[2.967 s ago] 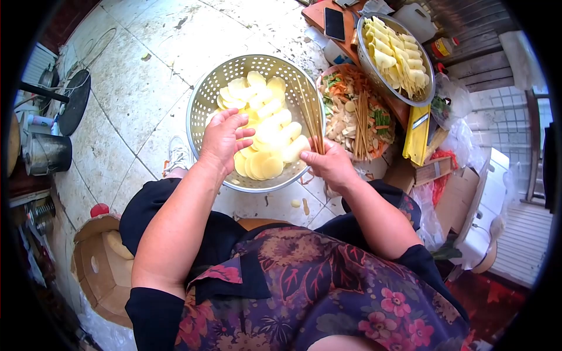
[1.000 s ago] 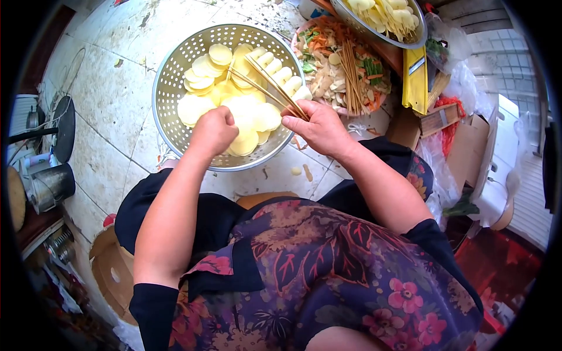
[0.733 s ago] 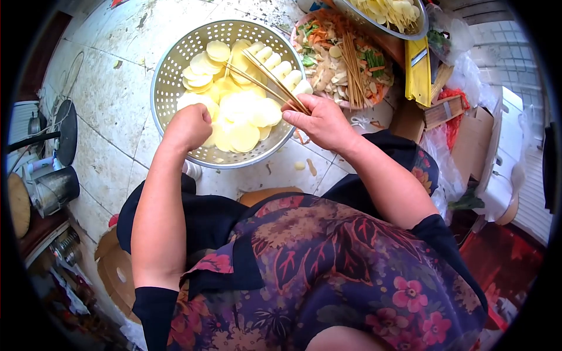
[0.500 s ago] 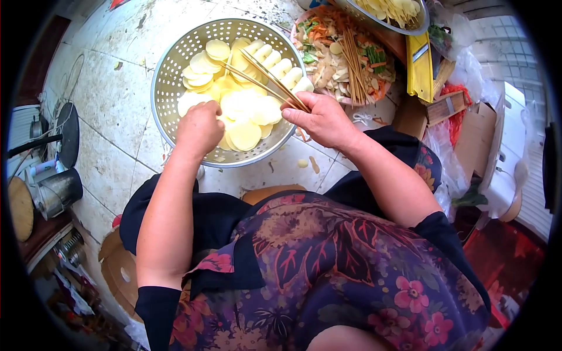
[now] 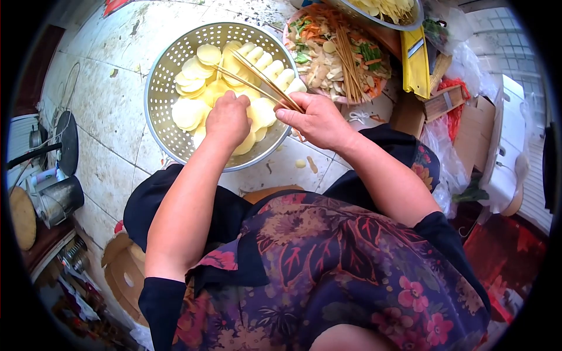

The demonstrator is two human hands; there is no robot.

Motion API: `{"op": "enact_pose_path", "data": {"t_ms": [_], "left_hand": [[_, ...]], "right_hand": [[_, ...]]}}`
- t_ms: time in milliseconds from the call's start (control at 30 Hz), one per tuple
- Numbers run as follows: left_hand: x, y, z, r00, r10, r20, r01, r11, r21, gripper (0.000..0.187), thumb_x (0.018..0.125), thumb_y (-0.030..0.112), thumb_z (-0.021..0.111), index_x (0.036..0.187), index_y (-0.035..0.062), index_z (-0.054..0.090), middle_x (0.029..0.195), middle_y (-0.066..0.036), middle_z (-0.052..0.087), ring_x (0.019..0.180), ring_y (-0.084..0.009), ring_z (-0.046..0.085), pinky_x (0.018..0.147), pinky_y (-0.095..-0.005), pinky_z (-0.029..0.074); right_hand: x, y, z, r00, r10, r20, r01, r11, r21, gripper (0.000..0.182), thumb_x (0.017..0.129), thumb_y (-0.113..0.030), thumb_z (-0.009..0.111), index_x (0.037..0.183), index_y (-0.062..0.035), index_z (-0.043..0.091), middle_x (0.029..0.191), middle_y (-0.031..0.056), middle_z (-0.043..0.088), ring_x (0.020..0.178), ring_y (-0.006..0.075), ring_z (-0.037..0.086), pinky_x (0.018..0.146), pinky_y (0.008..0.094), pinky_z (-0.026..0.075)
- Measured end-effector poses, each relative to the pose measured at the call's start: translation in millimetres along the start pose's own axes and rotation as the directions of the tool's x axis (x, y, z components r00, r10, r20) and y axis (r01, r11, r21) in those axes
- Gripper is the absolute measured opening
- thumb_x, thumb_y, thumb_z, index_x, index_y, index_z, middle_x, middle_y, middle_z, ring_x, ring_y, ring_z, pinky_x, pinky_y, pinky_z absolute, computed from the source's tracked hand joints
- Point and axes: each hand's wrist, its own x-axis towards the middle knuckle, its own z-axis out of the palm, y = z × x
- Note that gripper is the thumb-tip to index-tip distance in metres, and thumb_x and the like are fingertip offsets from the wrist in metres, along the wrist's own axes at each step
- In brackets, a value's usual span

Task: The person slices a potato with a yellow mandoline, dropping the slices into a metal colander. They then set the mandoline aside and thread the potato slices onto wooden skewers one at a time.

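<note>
A perforated metal colander point(image 5: 158, 88) holds many thin pale-yellow potato slices point(image 5: 188, 114), with a row of stacked slices point(image 5: 274, 70) along its right side. My right hand point(image 5: 316, 120) is closed around several thin wooden skewers point(image 5: 266, 82) at the colander's right rim. Their far ends fan out up and left over the slices. Inside the colander my left hand point(image 5: 229, 119) is curled down onto the potato slices, left of the skewers. Its fingertips are largely hidden, so what they pinch cannot be made out.
Right of the colander, a pink tray of mixed cut vegetables point(image 5: 319, 79) carries a bundle of skewers point(image 5: 349, 67). Behind it stands a metal bowl of slices point(image 5: 418, 20). A yellow slicer point(image 5: 414, 64) leans nearby. Pots point(image 5: 61, 196) are at far left.
My left hand has moved right and slightly up across the slices, closer to the skewers. My right hand keeps its hold on the skewers. The view has shifted slightly.
</note>
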Motion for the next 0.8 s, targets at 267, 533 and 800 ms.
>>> {"op": "enact_pose_path", "data": {"t_ms": [267, 533, 800], "left_hand": [[5, -34, -12, 0.952, -0.293, 0.086, 0.26, 0.631, -0.731, 0.008, 0.072, 0.004, 0.065, 0.075, 0.0052, 0.057, 0.075, -0.003, 0.06, 0.064, -0.0131, 0.059, 0.06, -0.028, 0.049], [-9, -46, -43, 0.94, -0.325, 0.104, 0.056, -0.153, -0.987, 0.028, 0.083, 0.001, 0.059, 0.111, 0.0025, 0.052, 0.101, -0.009, 0.062, 0.088, -0.0201, 0.062, 0.079, -0.0346, 0.054], [-11, -50, -45, 0.923, -0.384, 0.037, -0.092, -0.311, -0.946, 0.028, 0.086, 0.002, 0.053, 0.113, 0.0016, 0.049, 0.106, -0.011, 0.06, 0.093, -0.0229, 0.061, 0.083, -0.0388, 0.053]], "right_hand": [[2, 15, 1, 0.999, 0.013, 0.053, -0.012, 1.0, -0.022, 0.023, 0.09, -0.023, 0.057, 0.093, -0.0017, 0.064, 0.067, 0.0019, 0.056, 0.06, 0.01, 0.053, 0.056, 0.0272, 0.043], [-4, -1, 13, 0.96, 0.182, 0.211, -0.221, 0.959, 0.18, 0.009, 0.092, -0.013, 0.052, 0.095, -0.0058, 0.057, 0.069, -0.0016, 0.054, 0.051, 0.0059, 0.053, 0.046, 0.0197, 0.041], [-5, -9, 14, 0.95, 0.211, 0.232, -0.267, 0.932, 0.245, 0.005, 0.091, -0.01, 0.054, 0.093, -0.0058, 0.052, 0.07, -0.0002, 0.056, 0.05, 0.0066, 0.055, 0.043, 0.02, 0.039]]}}
